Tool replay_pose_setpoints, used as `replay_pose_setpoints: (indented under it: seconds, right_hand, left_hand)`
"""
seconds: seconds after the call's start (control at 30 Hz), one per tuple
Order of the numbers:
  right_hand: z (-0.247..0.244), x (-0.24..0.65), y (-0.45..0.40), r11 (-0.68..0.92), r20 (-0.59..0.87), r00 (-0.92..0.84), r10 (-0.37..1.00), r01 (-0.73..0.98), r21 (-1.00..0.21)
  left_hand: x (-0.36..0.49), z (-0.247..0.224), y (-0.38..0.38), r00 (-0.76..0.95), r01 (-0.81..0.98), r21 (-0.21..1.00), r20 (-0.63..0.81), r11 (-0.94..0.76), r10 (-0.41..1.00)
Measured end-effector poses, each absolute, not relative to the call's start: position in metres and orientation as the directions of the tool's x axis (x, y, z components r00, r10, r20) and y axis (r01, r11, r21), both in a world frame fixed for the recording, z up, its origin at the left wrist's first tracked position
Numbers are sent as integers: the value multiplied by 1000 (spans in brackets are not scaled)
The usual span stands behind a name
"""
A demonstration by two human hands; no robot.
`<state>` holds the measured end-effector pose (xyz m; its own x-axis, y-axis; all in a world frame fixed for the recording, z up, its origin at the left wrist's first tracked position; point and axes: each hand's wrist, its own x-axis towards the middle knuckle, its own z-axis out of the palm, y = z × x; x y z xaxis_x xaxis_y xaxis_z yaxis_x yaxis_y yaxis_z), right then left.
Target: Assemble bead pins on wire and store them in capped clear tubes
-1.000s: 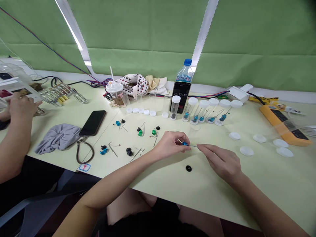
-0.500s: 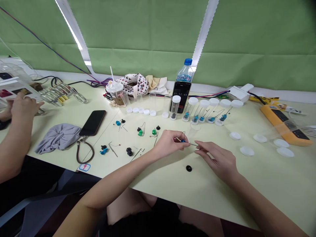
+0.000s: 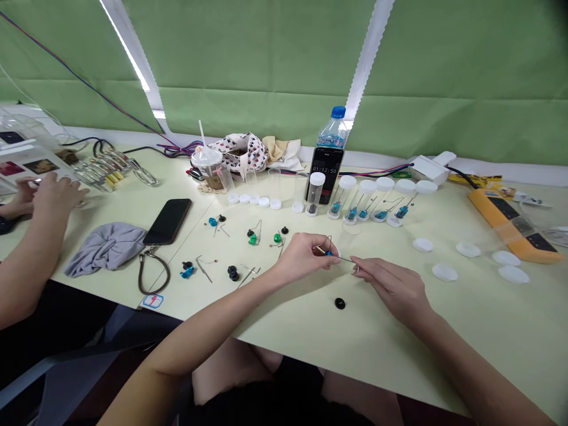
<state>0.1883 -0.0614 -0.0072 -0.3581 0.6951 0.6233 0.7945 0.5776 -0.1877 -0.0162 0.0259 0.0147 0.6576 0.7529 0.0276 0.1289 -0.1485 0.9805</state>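
Observation:
My left hand [image 3: 302, 257] pinches a thin bent wire with a small blue bead [image 3: 328, 253] on it, above the pale green tabletop [image 3: 302, 319]. The wire's straight end points right, towards my right hand [image 3: 390, 290]. Those fingertips sit just beside the wire's tip, and I see nothing clearly held in them. Below, between my hands, lies a black rubber ring [image 3: 339, 303]. Further left, several small wire pieces and blue, green and black beads [image 3: 252, 238] are scattered on the table.
Capped clear tubes [image 3: 347, 198] holding wire parts stand in a row at the back, with white lids [image 3: 444, 272] to the right. A phone [image 3: 167, 221], a grey cloth [image 3: 104, 248] and a co-worker's hands [image 3: 57, 195] are at left. An orange power strip [image 3: 510, 222] is at right.
My right hand has drawn slightly right and down from the wire's tip. My left hand has barely moved. The co-worker's hands have shifted a little to the right.

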Motion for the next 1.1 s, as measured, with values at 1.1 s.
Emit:
replay_pose_setpoints:
  seconds: [1.1]
  right_hand:
    - [-3,188,-60,511,676,-286,679,845,-157]
  left_hand:
    - [-14,18,22,675,129,987,-18,-94,737]
